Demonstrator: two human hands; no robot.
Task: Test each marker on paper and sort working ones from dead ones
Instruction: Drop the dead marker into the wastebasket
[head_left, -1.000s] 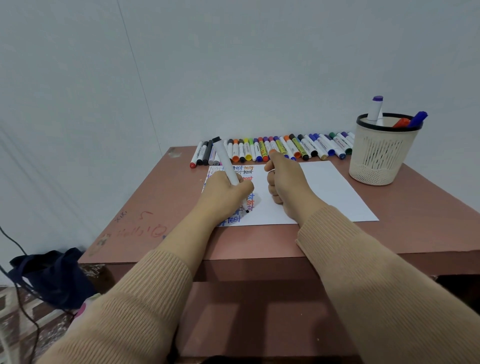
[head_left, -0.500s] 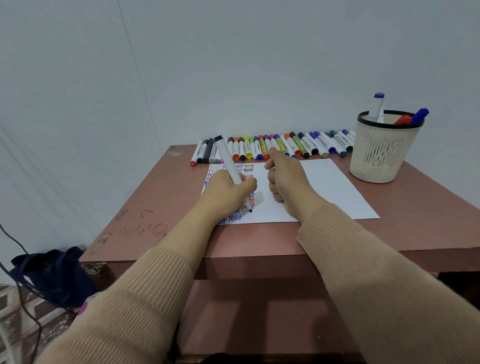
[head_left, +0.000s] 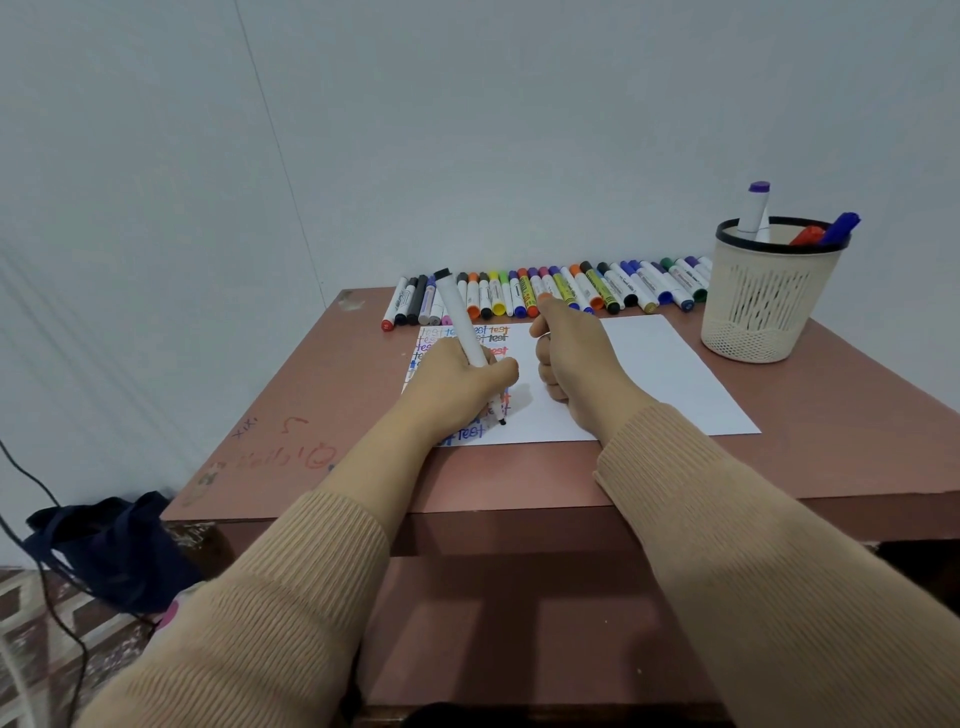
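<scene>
Status: mid-run, many pens in, can't say how many remain.

- Your left hand (head_left: 457, 384) is wrapped round a white-barrelled marker (head_left: 460, 322), black end up, tip down on the paper (head_left: 665, 374) at the lower edge of the writing block, centre frame.
- Your right hand (head_left: 571, 364) is a fist resting on the sheet just right of it, thumb up. I can't tell whether it has the cap in it.
- Done, judging by the sheet: the left part carries many "test" scribbles in several colours. The right half is blank.
- Sorted: three markers stand in the basket (head_left: 763, 306) at upper right. The long row of markers (head_left: 571, 288) lies along the table's (head_left: 322, 405) far edge, top centre.
- Unclear: which pile is working and which is dead, and how much of the row is untested.
- Hidden: your left hand covers the middle scribbles, so there's no reading whether this pen leaves ink. The basket hides the row's right end.
</scene>
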